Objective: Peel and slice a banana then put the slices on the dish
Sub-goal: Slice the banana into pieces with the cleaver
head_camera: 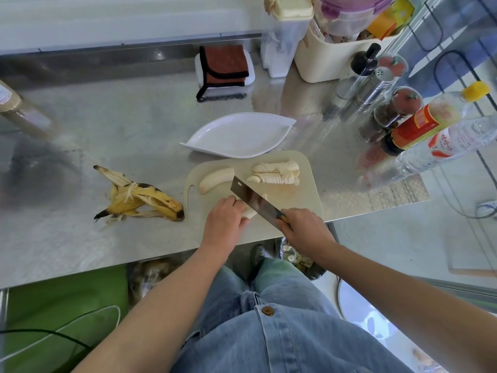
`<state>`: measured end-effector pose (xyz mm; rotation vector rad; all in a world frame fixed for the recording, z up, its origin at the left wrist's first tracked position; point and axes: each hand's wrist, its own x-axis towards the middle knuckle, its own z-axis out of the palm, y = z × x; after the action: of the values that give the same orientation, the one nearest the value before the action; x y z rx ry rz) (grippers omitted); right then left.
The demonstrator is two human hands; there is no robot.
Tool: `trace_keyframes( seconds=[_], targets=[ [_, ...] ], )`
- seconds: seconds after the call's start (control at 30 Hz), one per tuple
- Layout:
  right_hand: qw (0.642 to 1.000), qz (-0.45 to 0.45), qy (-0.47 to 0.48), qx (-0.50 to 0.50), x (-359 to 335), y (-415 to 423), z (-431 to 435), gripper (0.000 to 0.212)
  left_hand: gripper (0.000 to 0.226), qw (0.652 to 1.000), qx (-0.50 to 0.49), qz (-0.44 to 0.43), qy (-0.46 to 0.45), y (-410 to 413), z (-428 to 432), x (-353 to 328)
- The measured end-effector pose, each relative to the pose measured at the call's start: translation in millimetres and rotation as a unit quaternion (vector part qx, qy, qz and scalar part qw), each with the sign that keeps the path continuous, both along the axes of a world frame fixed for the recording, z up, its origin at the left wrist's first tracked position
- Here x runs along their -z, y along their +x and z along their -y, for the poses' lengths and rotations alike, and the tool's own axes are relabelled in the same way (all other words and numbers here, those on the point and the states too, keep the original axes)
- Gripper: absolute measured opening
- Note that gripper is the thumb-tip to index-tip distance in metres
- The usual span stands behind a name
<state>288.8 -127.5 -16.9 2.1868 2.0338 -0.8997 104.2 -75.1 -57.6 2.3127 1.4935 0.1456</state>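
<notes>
Shiny steel desk [107, 125] in a kitchen. Slicing step in hand: left hand [224, 219] curled over a peeled pale banana piece [250, 212] on the beige plastic cutting board [301, 200], right hand [302, 227] gripping the broad steel knife [252, 196], blade across that piece. Next, probably: press straight down, keep the left hand clear. Cut slices [279, 173] heaped on the board; white leaf-shaped dish [236, 135] just behind, nothing on it. Yellow spotted peel [139, 199] left, bottles [419, 125] right.
</notes>
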Motion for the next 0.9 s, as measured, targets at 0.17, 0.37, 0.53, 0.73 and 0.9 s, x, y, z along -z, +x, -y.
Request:
trace_keyframes(
  seconds=[0.17, 0.37, 0.53, 0.73, 0.9],
  targets=[
    [1.000, 0.009, -0.012, 0.000, 8, -1, 4, 0.026, 0.025, 1.000, 0.003, 0.004, 0.001, 0, 0, 0],
    [0.999, -0.021, 0.026, 0.028, 6, 0, 9, 0.030, 0.032, 1.000, -0.010, 0.004, 0.024, -5, 2, 0],
    [0.999, -0.016, 0.029, 0.013, -1, 2, 7, 0.030, 0.030, 0.999, -0.012, -0.016, 0.031, -7, 5, 1],
    [1.000, -0.011, 0.021, -0.001, -1, 0, 6, 0.027, 0.027, 0.999, -0.015, -0.025, 0.021, -6, 6, 0],
    [1.000, 0.010, 0.009, -0.009, 2, -4, 6, 0.025, 0.027, 0.999, -0.019, -0.027, 0.013, -5, 6, -2]
  ],
)
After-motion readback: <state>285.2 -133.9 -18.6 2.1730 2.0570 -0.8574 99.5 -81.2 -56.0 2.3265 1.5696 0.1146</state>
